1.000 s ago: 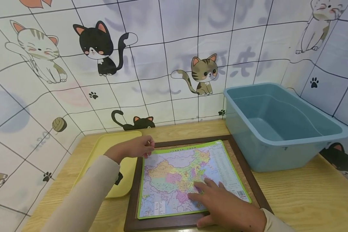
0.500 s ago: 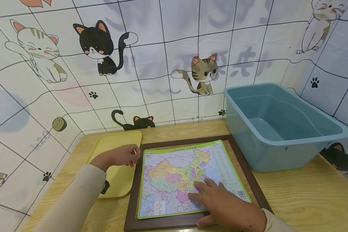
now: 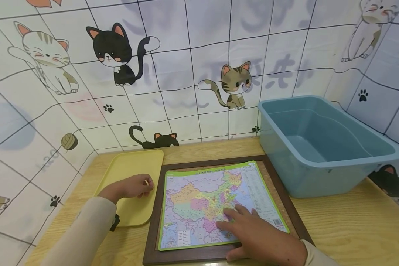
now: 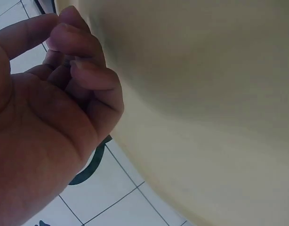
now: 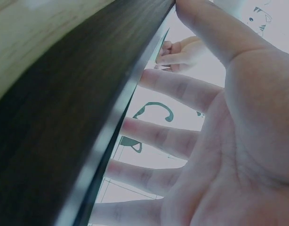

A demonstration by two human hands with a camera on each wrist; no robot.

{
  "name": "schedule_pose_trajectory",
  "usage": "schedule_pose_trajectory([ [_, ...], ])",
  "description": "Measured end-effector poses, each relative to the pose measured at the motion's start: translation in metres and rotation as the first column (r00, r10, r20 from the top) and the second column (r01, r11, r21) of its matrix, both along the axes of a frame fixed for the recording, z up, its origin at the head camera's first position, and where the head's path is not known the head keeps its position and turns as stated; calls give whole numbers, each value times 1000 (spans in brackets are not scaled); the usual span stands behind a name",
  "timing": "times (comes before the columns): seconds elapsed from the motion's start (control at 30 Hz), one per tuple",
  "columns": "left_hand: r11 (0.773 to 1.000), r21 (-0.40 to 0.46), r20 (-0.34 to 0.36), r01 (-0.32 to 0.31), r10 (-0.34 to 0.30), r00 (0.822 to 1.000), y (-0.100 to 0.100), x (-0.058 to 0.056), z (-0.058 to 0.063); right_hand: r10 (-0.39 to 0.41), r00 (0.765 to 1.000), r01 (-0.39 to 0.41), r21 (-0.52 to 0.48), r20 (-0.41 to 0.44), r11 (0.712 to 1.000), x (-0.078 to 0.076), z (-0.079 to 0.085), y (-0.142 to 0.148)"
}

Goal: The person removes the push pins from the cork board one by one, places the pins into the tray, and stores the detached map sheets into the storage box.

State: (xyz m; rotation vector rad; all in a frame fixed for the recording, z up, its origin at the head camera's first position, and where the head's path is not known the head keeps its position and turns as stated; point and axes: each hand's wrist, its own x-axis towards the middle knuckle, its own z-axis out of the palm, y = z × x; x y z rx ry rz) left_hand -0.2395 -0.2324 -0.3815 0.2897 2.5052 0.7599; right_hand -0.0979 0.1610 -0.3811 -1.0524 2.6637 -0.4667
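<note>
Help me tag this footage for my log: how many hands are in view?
2: the left hand is above the yellow tray, and the right hand rests on the map, fingers spread.

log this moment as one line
left hand: curled over yellow tray | right hand: spread on map | map: on framed board | blue tub: right of framed board

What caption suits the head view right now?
Right hand spread on a map over a framed corkboard, left hand above a yellow tray.

Head view from above, forward-down; wrist views palm-close, left hand (image 3: pixel 129 186) common to all
</note>
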Motion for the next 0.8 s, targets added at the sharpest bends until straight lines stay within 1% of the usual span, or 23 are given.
schedule_pose_trajectory([
  [0.1,1000,-21,-7,0,0,1000,-2,0,-4,-1,1000,1,-2,9,1000,0,0,1],
  [0.2,999,-44,-16,7,-7,1000,-3,0,-6,8,1000,-8,-2,-3,1000,-1,0,1],
  [0.37,998,-49,-34,31,-33,999,-4,0,-9,27,999,-27,1,-31,1000,-1,0,2],
  [0.47,998,-40,-34,41,-43,998,-3,0,-8,30,999,-30,0,-29,1000,-1,-1,2],
  [0.8,1000,-19,-40,16,-16,999,-4,1,-11,19,1000,-19,-17,2,1000,-1,-1,2],
])
